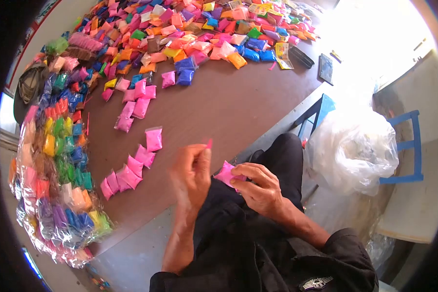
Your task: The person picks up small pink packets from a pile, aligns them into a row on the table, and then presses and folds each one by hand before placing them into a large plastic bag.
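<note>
- Step in hand, as judged: one pink packet is handled in the right hand, while the left hand manages a small pink piece.
- Recommended practice: a light, even grip on the packet, which looks soft; hard squeezing could strain its seams. The small piece is best pinched near its base, for control.
- Right fingers: bent in on the packet's right side, with no clear gap; packet held.
- Left fingers: drawn together at the tips, the small piece projecting upward. Blur prevents identifying it.
- Packet position: centre of frame, above the dark trousers, just off the edge of the bench. It lies at the right fingertips and to the lower right of the left fingers, near but apart.
- Also noted: a row of pink packets on the bench, left of centre.
</note>
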{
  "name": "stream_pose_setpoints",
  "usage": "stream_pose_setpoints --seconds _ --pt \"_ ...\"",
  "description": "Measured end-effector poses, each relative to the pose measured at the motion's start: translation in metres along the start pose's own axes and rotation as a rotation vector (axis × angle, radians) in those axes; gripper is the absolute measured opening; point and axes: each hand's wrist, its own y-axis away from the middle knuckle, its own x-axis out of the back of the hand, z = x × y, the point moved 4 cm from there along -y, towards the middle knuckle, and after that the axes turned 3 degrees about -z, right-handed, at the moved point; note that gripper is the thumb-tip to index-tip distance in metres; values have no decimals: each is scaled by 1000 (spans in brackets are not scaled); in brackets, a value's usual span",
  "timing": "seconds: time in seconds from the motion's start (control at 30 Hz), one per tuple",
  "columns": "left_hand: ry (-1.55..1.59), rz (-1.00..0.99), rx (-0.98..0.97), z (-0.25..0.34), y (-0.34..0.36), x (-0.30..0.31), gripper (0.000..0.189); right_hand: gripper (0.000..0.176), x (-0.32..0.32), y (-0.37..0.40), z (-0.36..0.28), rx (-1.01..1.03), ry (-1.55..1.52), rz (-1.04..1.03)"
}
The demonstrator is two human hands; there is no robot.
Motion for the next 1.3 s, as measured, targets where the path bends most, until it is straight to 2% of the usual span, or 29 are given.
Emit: stream_pose_setpoints --seconds 0.1,0.2,0.23,0.33,0.37,0.47,0.57,0.67,0.87,1.13,1.23,1.3 --pt "34 -75 -58 14 2 -27 14 28 -3 -4 1 57 -26 -33" --pt "37 -123 16 -3 -14 -30 13 28 3 -2 6 131 -60 -18" --pt "-74 -100 -52 -16 -18 -27 14 27 7 -2 8 159 -58 0" --pt "-159 -96 73 -31 -17 -11 12 27 12 -5 16 177 -50 29" --pt "-142 -56 37 -35 -16 -7 17 27 12 -6 19 170 -47 38" --pt "8 -79 202 -39 -11 5 20 29 3 -3 25 147 -49 70" --pt "103 -152 243 -38 -1 13 22 32 -6 3 27 121 -81 89" --pt "297 -191 406 -28 12 14 21 37 -11 8 29 94 -122 115" --pt "539 -262 531 -26 37 -4 20 41 -12 14 31 67 -150 116" --pt "389 -168 441 -20 37 -8 12 44 -25 23 32 15 -143 65" --pt "344 -112 385 -19 37 -5 11 48 -22 14 27 -159 -312 -73" --pt "311 -110 349 -20 37 -1 10 47 -26 22 27 -464 -751 -36"
